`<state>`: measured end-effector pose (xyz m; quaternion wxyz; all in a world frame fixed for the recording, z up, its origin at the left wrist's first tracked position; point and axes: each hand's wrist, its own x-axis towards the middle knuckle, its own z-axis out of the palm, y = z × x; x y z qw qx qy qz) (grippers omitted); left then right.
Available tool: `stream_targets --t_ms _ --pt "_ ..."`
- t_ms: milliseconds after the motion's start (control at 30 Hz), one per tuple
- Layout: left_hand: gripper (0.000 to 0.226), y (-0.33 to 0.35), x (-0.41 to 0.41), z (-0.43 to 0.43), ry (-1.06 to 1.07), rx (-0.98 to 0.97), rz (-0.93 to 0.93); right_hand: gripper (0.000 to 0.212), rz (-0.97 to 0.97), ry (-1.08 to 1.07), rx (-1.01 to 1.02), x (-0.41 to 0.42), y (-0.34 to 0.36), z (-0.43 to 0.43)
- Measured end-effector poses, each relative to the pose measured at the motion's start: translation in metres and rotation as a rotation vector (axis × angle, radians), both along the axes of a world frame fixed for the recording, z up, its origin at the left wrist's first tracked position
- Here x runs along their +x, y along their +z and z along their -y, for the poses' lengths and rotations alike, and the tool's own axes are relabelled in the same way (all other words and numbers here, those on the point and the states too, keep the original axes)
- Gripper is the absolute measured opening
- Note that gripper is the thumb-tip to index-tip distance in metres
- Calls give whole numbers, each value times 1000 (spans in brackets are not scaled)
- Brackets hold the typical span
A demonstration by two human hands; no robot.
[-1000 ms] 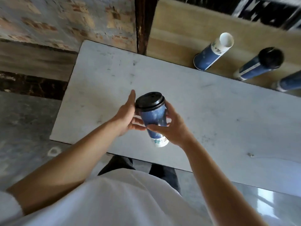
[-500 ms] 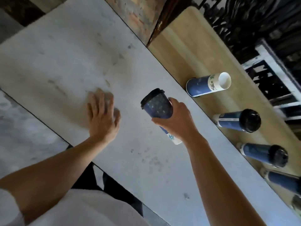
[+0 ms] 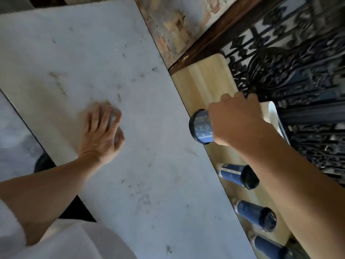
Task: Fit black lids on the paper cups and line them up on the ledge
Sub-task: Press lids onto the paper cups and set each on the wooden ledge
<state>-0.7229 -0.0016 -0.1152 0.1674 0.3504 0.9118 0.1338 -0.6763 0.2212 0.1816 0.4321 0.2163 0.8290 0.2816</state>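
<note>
Viewpoint: a head-worn camera looks down over the person's two bare arms, tilted so the table runs diagonally across the picture.
Table: a pale grey marble table (image 3: 97, 53) with dark flecks fills the left and centre.
Left hand: the left hand (image 3: 101, 135) lies flat, palm down, fingers spread on the table at about 9 o'clock from the picture's centre; it holds nothing.
Right hand: the right hand (image 3: 236, 122) is at about 3 o'clock, wrapped around a blue paper cup (image 3: 201, 128), fingers closed over the cup's body.
Held cup: it sits above the wooden ledge (image 3: 207, 81), just past the table's edge; the hand covers its far end, so whether it touches the ledge cannot be told.
White rim: a white cup mouth (image 3: 273, 116) shows just beyond the right hand, mostly hidden behind it.
Lidded cups: three blue cups with black lids line the ledge toward 5 o'clock: the first lidded cup (image 3: 238, 175), the second lidded cup (image 3: 258, 215), and the third lidded cup (image 3: 270, 248), partly cut off by the right arm.
Railing: a black ornamental iron railing (image 3: 291, 71) runs beyond the ledge at 1 to 3 o'clock.
</note>
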Motion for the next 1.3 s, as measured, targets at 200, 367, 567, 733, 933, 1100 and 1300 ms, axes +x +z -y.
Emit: stream_targets --t_ms 200,367,567,733,933,1100,1300 --pt "69 6 2 -5 136 -24 4 43 54 -21 -56 -25 -47 28" --pt "69 2 2 -12 239 -79 9 40 15 -46 -95 -19 -49 17" --pt "69 2 3 -13 241 -94 7 42 19 -93 -102 2 -52 11" --pt "70 3 3 -14 260 -77 4 36 -61 -102 -31 17 -47 -6" --pt "71 5 4 -15 273 -90 5 40 -93 -165 -119 22 -44 -18" --pt "70 6 3 -16 277 -99 23 64 -452 -413 -291 10 -47 -46" --pt "72 4 3 -16 276 -113 17 77 -1330 -944 -582 -3 -101 -68"
